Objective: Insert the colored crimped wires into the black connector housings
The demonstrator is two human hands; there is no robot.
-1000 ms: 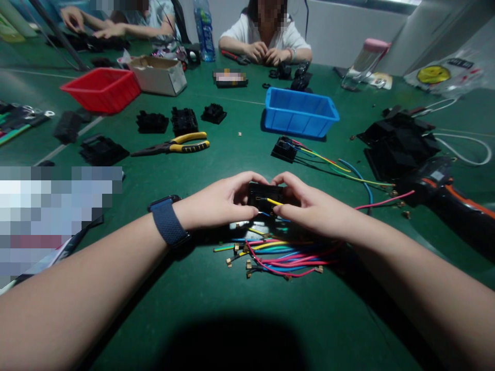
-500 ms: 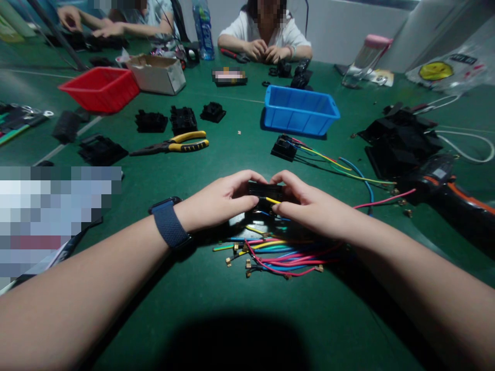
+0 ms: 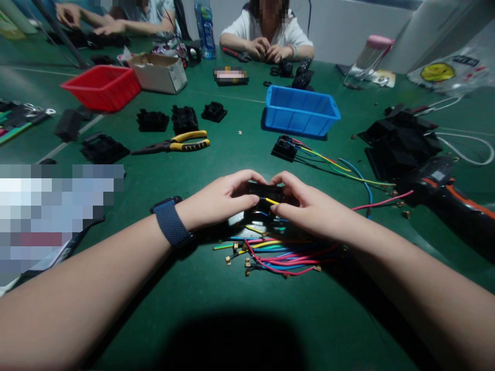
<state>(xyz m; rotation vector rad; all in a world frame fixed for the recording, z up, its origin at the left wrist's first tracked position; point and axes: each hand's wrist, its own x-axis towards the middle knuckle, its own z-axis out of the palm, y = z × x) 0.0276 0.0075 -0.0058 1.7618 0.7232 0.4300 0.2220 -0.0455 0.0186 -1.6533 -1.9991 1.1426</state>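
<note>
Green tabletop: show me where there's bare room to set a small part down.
Bare: the green tabletop between the loose wires and the picture's bottom edge; also between the yellow-handled pliers and the wired black block, with one tiny piece farther back. Crowded: around the hands and wires, and at right by the black-and-orange tool and heaped black parts.

wires (image 3: pixel 286 261) lie on the table (image 3: pixel 340 319) before the held block (image 3: pixel 265 190), with pliers (image 3: pixel 172 145) behind it to the left
</note>
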